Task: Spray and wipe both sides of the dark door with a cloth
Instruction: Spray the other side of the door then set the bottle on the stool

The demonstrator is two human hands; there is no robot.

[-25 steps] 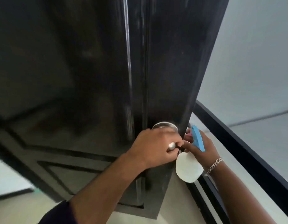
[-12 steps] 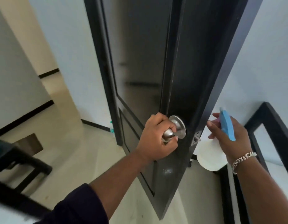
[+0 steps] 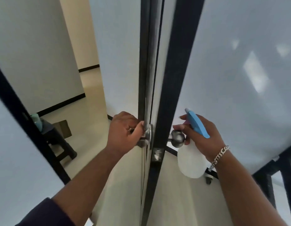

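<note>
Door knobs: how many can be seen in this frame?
2. One knob on the door's left face, gripped and mostly covered by the left hand; the other knob on the right face, beside the spray bottle in the right hand.

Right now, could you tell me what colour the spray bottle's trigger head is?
Light blue spray head, clearest in the head view.

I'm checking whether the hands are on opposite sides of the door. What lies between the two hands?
In the head view, the door's edge with its latch plate stands between the left hand and the right hand.
</note>
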